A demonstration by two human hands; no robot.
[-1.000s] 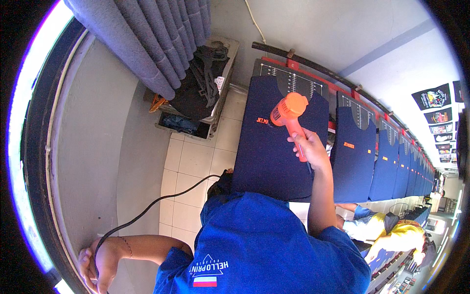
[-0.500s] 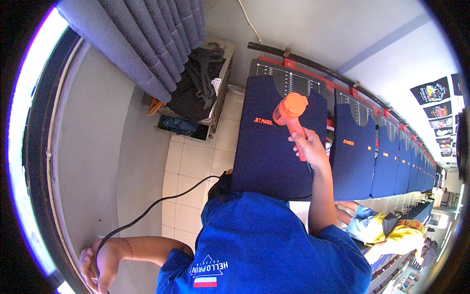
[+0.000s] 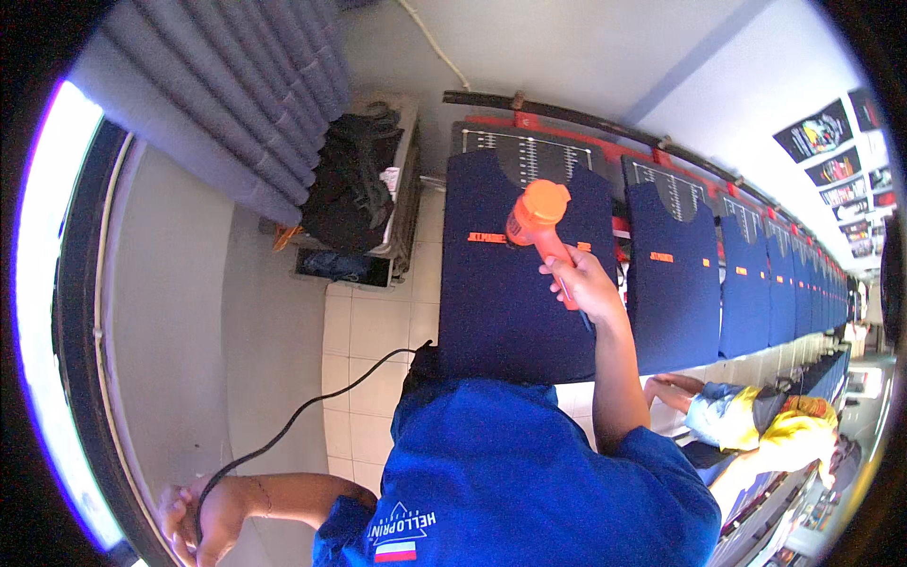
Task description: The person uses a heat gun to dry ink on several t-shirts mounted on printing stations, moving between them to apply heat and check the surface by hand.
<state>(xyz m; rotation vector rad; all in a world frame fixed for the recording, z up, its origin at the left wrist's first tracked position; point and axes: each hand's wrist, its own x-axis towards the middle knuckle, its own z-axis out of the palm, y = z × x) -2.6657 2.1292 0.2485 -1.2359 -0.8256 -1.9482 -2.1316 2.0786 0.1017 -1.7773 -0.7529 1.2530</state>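
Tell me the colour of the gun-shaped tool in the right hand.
The gun-shaped tool is mostly orange, best seen in the head view.

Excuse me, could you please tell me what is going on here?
A person in a blue shirt holds an orange heat gun by its handle in the right hand, over the nearest navy cloth piece with orange print. The left hand is out to the side, with a black cable running along it; its grip is unclear. More navy pieces line up to the right, where a co-worker in yellow leans over.
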